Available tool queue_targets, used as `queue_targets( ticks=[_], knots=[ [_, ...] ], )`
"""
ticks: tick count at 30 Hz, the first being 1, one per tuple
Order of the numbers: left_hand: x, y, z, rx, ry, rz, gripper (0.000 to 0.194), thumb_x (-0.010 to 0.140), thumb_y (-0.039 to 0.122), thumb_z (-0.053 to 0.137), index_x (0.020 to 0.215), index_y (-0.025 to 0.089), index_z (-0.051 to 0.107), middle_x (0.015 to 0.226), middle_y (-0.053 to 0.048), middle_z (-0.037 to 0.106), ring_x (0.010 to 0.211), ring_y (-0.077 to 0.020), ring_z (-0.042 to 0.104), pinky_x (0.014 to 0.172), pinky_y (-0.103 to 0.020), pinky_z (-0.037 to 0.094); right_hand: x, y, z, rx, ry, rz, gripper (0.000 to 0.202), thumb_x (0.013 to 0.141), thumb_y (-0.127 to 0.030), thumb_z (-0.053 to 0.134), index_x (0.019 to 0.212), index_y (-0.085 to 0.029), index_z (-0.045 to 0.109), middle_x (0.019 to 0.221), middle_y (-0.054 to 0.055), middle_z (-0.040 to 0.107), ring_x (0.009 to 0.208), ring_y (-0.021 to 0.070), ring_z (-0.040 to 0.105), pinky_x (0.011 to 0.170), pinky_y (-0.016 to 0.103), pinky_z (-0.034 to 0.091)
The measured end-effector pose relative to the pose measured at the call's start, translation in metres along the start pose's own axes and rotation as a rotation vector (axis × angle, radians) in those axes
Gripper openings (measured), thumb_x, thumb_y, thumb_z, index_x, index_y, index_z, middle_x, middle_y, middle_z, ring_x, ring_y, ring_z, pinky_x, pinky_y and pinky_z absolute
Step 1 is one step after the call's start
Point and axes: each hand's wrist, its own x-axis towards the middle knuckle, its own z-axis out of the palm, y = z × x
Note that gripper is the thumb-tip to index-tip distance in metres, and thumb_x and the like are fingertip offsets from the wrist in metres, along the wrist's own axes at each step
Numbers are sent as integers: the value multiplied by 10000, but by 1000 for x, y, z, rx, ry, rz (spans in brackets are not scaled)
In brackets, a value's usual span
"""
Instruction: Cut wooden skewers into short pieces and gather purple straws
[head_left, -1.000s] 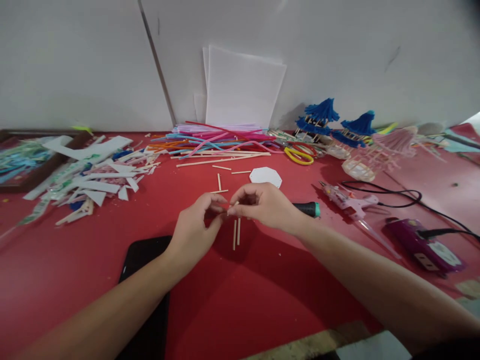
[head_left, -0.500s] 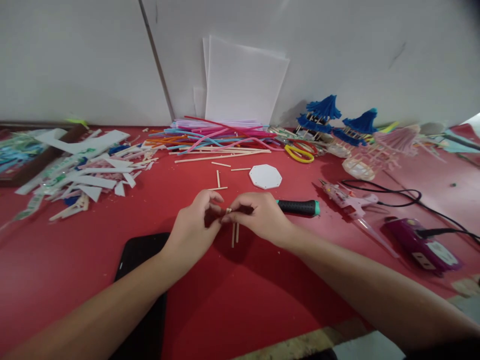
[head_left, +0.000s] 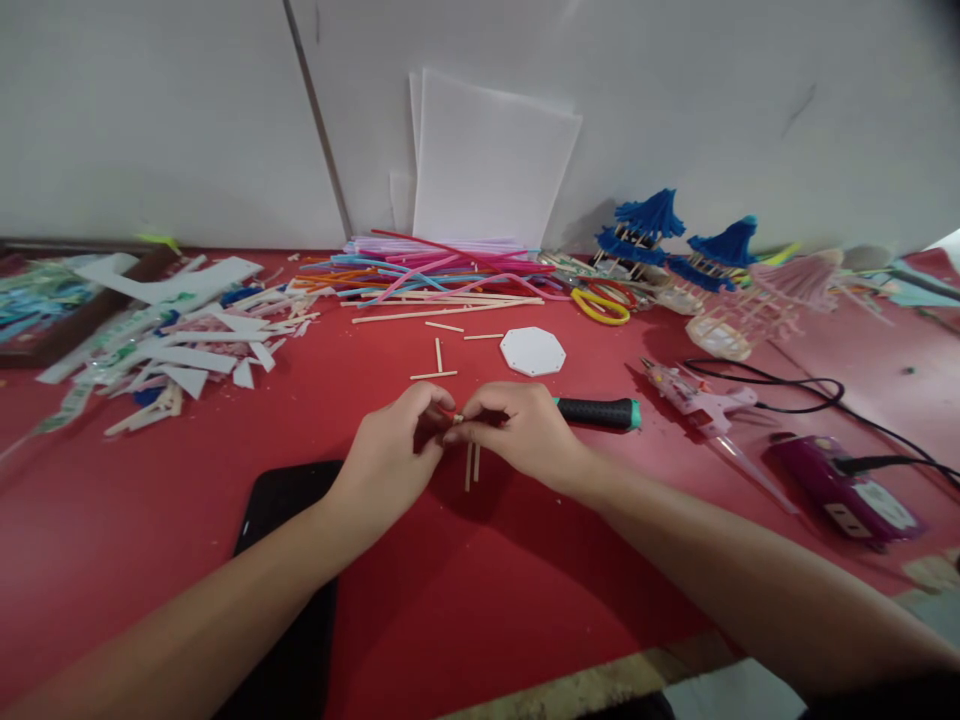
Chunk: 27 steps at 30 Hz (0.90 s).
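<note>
My left hand (head_left: 397, 455) and my right hand (head_left: 525, 430) meet at the middle of the red table, fingers bent and pinched around the ends of small wooden sticks (head_left: 459, 418). Two short sticks (head_left: 472, 468) show below the fingertips, side by side. How the pinched ends join is hidden by my fingers. Beyond the hands lie several loose short sticks (head_left: 439, 355) and a white octagonal plate (head_left: 533, 351) with small holes near its edge. A black and green handle (head_left: 598, 413) lies partly behind my right hand.
A black phone-like slab (head_left: 289, 500) lies under my left forearm. Pink glue gun (head_left: 694, 395), cord and purple power block (head_left: 844, 490) are at right. Scraps (head_left: 199, 345), coloured stems (head_left: 450, 265), yellow-handled scissors (head_left: 600, 307) and blue-roofed models (head_left: 649, 215) line the back.
Both hands keep their pinch at nearly the same place. The whole view has shifted very slightly; nothing has visibly been taken up or let go.
</note>
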Motion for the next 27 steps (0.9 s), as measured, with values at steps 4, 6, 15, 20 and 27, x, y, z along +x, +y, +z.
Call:
queue_targets(
  ticks=[4,6,15,20,27],
  knots=[
    [0,0,0,63,-11,1,212,696,80,571,835,239,579,760,7,670,696,-149,628,606,-235,449,0,-1,-1,11,-6,-2,103,752,-266,670,692,-183,667,652,-23,637,587,77,532,560,202,380],
    [0,0,0,87,-18,-1,211,703,83,563,840,243,569,770,11,670,706,-147,631,607,-234,449,0,-1,-1,11,-9,3,107,746,-265,675,682,-180,662,637,-27,627,575,74,518,551,200,374],
    [1,0,1,94,-16,21,181,728,116,557,865,233,547,802,-1,653,739,-157,630,667,-265,467,3,0,-2,-13,-45,-7,74,743,-240,677,719,-178,644,675,-27,625,604,77,517,570,199,371],
    [6,1,-2,103,15,60,37,788,231,552,812,208,570,829,-9,639,766,-154,601,722,-288,460,6,2,-32,-133,52,-41,183,828,-293,577,702,-165,613,674,-5,617,620,94,527,583,215,365],
    [7,1,-3,9,-35,-20,185,862,327,469,771,189,551,856,-14,622,810,-149,574,731,-277,441,-11,23,-86,-588,-225,38,231,779,-405,608,821,-178,610,853,60,611,794,185,538,684,283,360]
  ],
)
